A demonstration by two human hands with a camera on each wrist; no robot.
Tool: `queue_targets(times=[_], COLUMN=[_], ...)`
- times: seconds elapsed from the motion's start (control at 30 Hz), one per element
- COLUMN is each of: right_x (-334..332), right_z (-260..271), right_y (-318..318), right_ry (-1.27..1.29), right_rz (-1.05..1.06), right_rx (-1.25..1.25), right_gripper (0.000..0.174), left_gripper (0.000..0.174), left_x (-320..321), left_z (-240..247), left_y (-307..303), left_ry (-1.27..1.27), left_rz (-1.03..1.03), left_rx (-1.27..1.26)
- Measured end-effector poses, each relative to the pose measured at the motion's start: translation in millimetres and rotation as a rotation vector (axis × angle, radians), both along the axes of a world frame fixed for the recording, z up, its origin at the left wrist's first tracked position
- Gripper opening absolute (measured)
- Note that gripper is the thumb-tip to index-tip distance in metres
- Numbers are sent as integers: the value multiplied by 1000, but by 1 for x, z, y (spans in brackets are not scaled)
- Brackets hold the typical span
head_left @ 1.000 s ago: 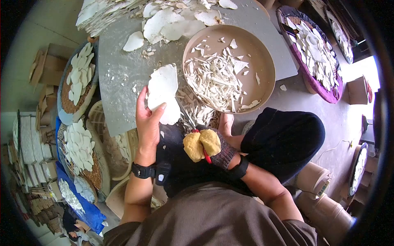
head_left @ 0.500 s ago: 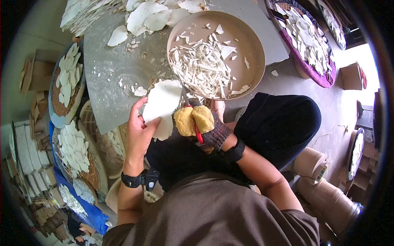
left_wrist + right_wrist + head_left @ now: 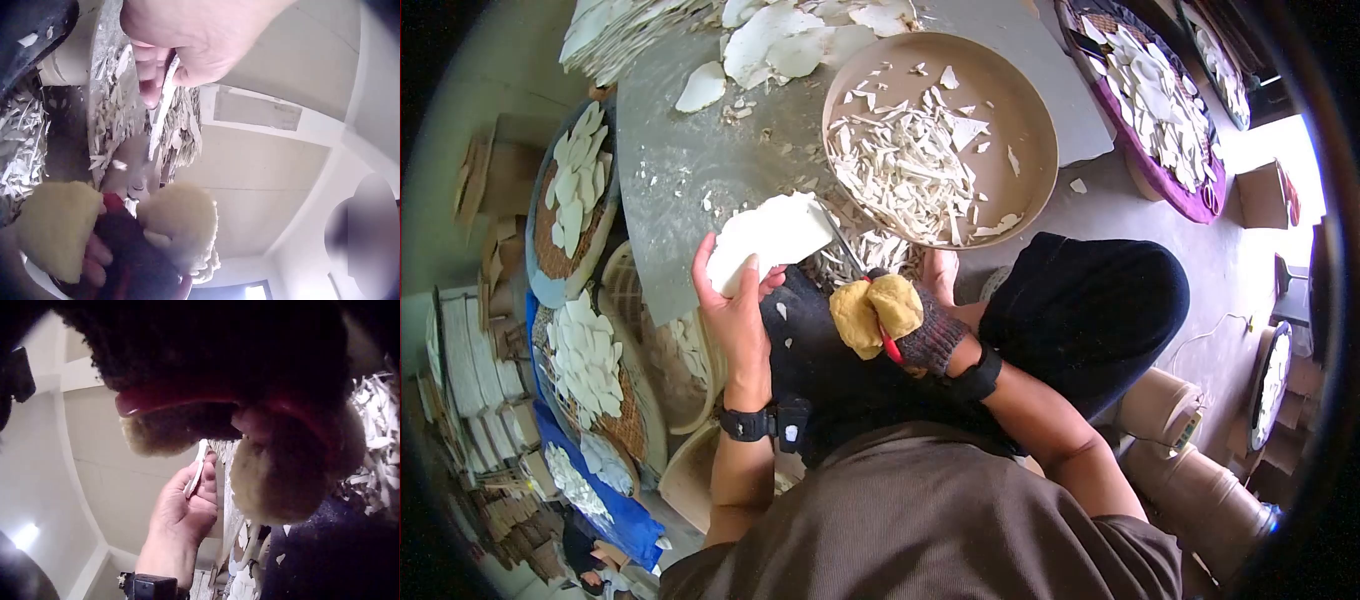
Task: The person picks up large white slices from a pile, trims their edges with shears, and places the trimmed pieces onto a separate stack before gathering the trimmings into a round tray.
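Note:
My bare left hand (image 3: 740,320) pinches a flat white piece (image 3: 765,237) between thumb and fingers; the left wrist view shows that piece (image 3: 164,109) edge-on. In a dark knitted glove, my right hand (image 3: 918,335) grips red-handled scissors (image 3: 890,347) whose handles are padded with yellow foam (image 3: 857,318). The scissor blades (image 3: 843,243) point up and left, close to the right edge of the piece; whether they touch it I cannot tell. In the right wrist view the glove and foam (image 3: 275,484) fill the upper part, with the left hand (image 3: 181,515) beyond.
A round brown tray (image 3: 1040,185) holding white scraps rests at the near edge of the grey table (image 3: 660,150). Large white pieces (image 3: 775,45) lie at the back. Baskets of white pieces stand left (image 3: 585,350) and right (image 3: 1155,100). Loose scraps (image 3: 875,250) lie below the tray.
The left hand has moved slightly left and turned the white piece from upright to slanting sideways. The scissors moved left, then slightly back right and down. Both hands keep their holds.

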State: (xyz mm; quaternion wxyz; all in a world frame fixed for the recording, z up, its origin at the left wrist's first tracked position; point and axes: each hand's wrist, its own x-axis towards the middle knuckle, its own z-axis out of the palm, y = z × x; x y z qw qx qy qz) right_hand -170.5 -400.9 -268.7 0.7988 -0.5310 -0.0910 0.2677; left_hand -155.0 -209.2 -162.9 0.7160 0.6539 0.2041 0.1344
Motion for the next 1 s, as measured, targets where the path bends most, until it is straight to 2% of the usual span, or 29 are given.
queue_targets(times=[0.07, 0.13, 0.23, 0.43, 0.5, 0.6, 0.63, 0.67, 0.73, 0.77, 0.8, 0.83, 0.87, 0.93, 1.0], right_x=[-1, 1, 4, 1, 0, -5, -1, 11, 12, 3, 0, -3, 0, 1, 2], right_z=[5, 20, 39, 37, 20, 15, 17, 43, 57, 56, 51, 46, 38, 27, 30], right_y=[2, 3, 1, -3, 3, 8, 6, 5, 4, 3, 3, 4, 6, 5, 0], right_ry=[-156, -148, 86, 51, 4, 110, 93, 76, 165, 268, 335, 407, 448, 426, 339], right_rz=[-57, -87, -18, 32, 76, 29, 72, 113, 85, 17, -28, -69, -86, -54, 25], right_rx=[-76, -28, 193, -23, 25, 151, 430, 709, 764, 537, 435, 336, 364, 279, 87], right_gripper=[26, 26, 27, 28, 28, 27, 27, 28, 40, 51, 59, 67, 70, 75, 78], left_gripper=[45, 44, 44, 44, 45, 46, 47, 48, 49, 49, 49, 50, 50, 53, 58], left_x=[5, 8, 11, 14, 14, 16, 17, 18, 18, 17, 17, 18, 18, 19, 20], left_z=[1, 10, 12, 9, 9, 7, 6, 6, 12, 14, 14, 15, 15, 10, -1], left_y=[7, 11, 16, 23, 24, 28, 32, 35, 37, 37, 37, 38, 39, 33, 26], left_ry=[22, 49, 75, 84, 77, 72, 72, 74, 107, 123, 142, 160, 177, 68, -6], left_rz=[-26, -93, -143, -172, -171, -185, -200, -214, -290, -328, -353, -377, -399, -269, -134], left_rx=[-2, -12, 1, -15, -19, -16, -18, -19, -34, -42, -49, -56, -62, -54, -66])
